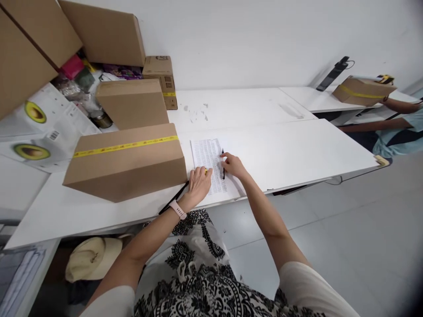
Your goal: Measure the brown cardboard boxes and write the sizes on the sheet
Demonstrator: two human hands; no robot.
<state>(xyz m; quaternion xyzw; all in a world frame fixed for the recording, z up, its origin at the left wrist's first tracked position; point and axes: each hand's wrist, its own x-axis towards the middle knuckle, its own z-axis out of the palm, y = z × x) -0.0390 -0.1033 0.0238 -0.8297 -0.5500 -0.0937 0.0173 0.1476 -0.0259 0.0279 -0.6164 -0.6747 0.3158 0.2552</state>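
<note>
A printed sheet [206, 152] with columns of small text lies on the white table in front of me. My left hand [198, 185] rests on its left part, fingers bent down, with a small yellow thing [206, 171] peeking out between thumb and forefinger; most of it is hidden. On the right part of the sheet is a dark pen [224, 171]. The thumb and forefinger of my right hand [234, 165] close around its upper half. Beside my left wrist, a thin black strip-like object [173, 199] sticks out along the table edge.
A taped carton [128, 152] stands just left of the sheet, with more cartons [132, 99] and packaged goods behind. The table's front edge [291, 178] runs below my hands. At far right, a co-worker's arm [401, 105] touches another carton [361, 90] near a dark bottle [333, 74].
</note>
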